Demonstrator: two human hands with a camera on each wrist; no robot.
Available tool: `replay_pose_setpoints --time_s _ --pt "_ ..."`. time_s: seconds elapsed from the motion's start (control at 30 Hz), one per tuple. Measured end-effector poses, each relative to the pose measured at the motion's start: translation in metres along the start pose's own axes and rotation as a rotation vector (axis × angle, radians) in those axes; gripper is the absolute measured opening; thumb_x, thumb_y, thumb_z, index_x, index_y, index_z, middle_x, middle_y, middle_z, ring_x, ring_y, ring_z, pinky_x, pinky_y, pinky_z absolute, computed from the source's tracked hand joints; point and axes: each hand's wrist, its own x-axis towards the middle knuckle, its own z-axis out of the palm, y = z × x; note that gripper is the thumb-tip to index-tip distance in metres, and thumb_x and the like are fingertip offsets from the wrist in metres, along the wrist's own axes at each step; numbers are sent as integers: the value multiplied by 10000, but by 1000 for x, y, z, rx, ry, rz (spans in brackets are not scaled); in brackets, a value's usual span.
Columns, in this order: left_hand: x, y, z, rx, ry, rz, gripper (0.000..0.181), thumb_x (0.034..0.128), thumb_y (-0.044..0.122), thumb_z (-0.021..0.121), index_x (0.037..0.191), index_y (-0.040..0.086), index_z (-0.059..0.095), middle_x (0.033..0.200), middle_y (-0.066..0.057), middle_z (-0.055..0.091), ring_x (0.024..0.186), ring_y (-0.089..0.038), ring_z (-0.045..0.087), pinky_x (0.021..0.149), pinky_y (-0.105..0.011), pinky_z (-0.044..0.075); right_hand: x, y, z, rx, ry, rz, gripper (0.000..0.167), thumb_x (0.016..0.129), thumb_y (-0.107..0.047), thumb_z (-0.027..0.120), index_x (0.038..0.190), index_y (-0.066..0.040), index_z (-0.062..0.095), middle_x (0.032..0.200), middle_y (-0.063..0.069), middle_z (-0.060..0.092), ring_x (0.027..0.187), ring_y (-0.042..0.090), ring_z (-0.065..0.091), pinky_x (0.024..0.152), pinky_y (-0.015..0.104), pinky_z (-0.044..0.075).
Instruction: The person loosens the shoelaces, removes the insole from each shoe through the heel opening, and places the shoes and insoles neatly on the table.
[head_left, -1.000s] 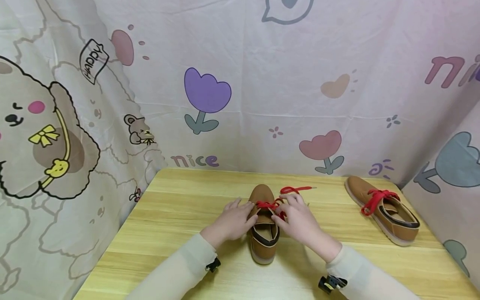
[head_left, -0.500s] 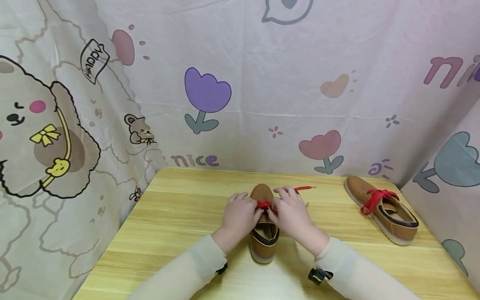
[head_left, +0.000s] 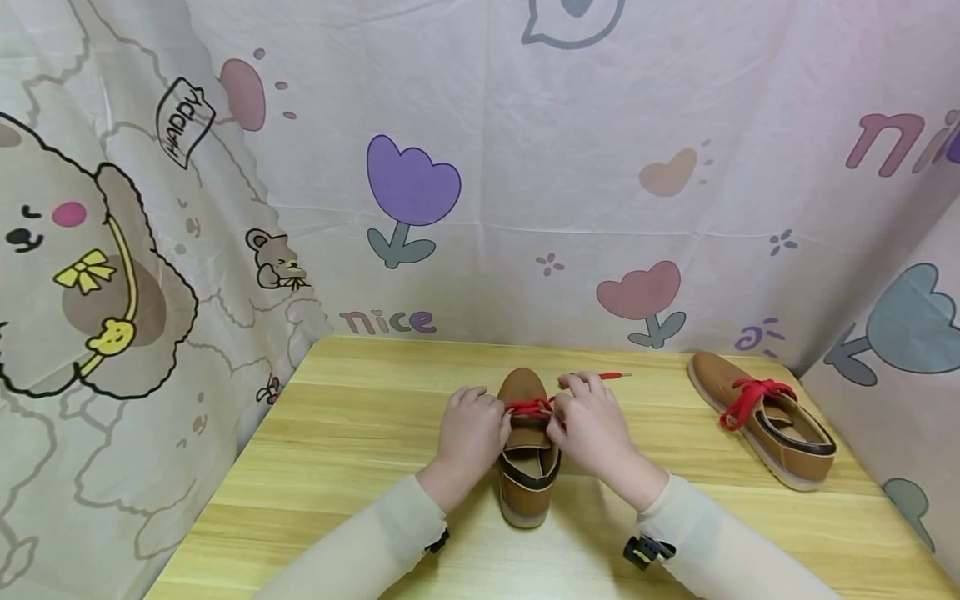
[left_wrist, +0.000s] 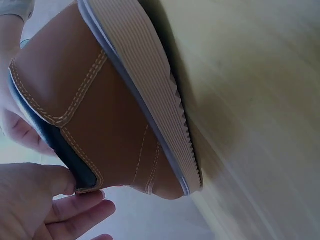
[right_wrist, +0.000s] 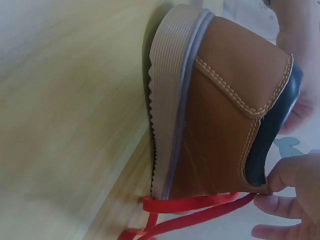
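Observation:
A brown leather shoe (head_left: 523, 504) with a dark collar stands upright on the table, toe pointing away from me. Red laces (head_left: 531, 407) cross its tongue. My left hand (head_left: 468, 442) pinches the top edge of its left lacing flap between thumb and index finger, as the left wrist view shows against the shoe's side (left_wrist: 115, 120). Opposite it, my right hand (head_left: 596, 429) pinches the right flap's upper corner. In the right wrist view a loose red lace (right_wrist: 200, 204) hangs from just below those fingertips. Some of the lacing is hidden by the hands.
A second brown shoe (head_left: 798, 450), its red laces tied in a bow, lies at the table's right side. The wooden table (head_left: 360, 417) meets a printed cloth (head_left: 525, 292) at the back. A red lace end (head_left: 615, 376) lies beyond my right hand.
Both hands first closed in over the laces, covering the lace loop on the right. Now they have drawn slightly apart, and more of the red lacing between them shows.

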Motion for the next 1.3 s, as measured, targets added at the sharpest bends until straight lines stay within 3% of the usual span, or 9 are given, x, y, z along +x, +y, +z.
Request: replay_pose_setpoints --time_s 0.33,0.5,0.63,1.0,1.3 --pt "-1 -3 1 -25 27 -31 179 872 300 733 769 160 688 874 10 743 1032 -253 664 1010 -460 459 0 2 -1 28 -17 41 248 773 -190 701 615 -204 512 1200 126 650 1169 372 499 839 526 462" --pt "4 2 3 -13 -6 -31 231 906 350 701 821 152 617 916 -13 686 994 -244 634 1007 -425 442 5 -4 -1 34 -27 39 280 800 -246 730 632 -192 513 1221 146 646 1174 377 500 876 535 469" --pt "8 7 4 11 1 -12 220 918 354 696 884 141 654 980 -30 684 1029 -246 625 1032 -444 437 9 -6 0 29 -16 35 320 825 -267 730 625 -198 490 1218 138 646 1176 374 506 874 536 471" --pt "14 7 0 128 36 16 192 859 316 753 798 136 725 906 -21 730 1050 -247 633 1039 -472 433 14 -6 2 -71 -23 -14 101 779 -198 717 714 -129 682 1188 133 658 1182 354 500 899 533 465" --pt "15 0 -6 170 -50 -12 181 848 322 733 797 150 752 914 2 732 1079 -231 624 1062 -468 412 13 -5 -2 -173 -33 -18 123 730 -195 740 755 -76 719 1146 110 655 1199 358 493 897 512 468"
